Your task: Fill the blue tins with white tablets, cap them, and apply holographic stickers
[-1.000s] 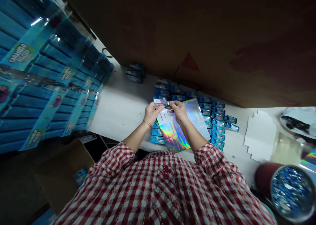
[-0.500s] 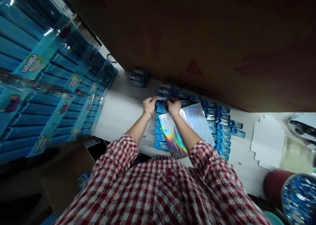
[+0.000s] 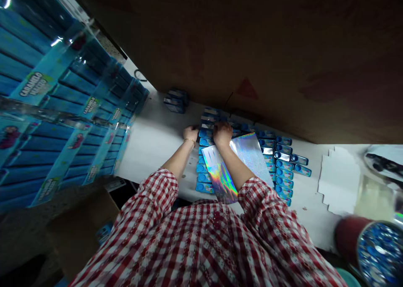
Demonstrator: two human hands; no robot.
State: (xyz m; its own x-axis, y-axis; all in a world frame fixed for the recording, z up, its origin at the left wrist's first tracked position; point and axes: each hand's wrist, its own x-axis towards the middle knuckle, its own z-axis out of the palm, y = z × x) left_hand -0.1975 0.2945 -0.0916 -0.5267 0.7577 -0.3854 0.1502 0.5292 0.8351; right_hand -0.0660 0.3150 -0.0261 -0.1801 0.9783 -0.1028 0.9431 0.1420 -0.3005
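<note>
My left hand (image 3: 191,133) is closed at the left edge of a block of small blue printed boxes (image 3: 205,177), its fingertips dark and hard to see. Over the upper part of that block, my right hand (image 3: 223,133) bends down with its fingers curled in and largely hidden. Between the two hands, a pale strip (image 3: 208,126) shows across the boxes. Under my right forearm lies a shiny rainbow-silver sheet (image 3: 252,154), covering the middle of the block; a few slits mark its left corner.
Wrapped stacks of blue boxes (image 3: 75,110) rise at the left. A large brown carton (image 3: 239,43) overhangs the table's back. White card (image 3: 338,180) lies right, near a red tub (image 3: 349,240) of blue-and-silver pieces. A few boxes (image 3: 175,101) stand apart at the back.
The pale strip held stretched between my hands has gone down onto the boxes. My left hand has lowered slightly beside the block, and my right hand has curled over the boxes.
</note>
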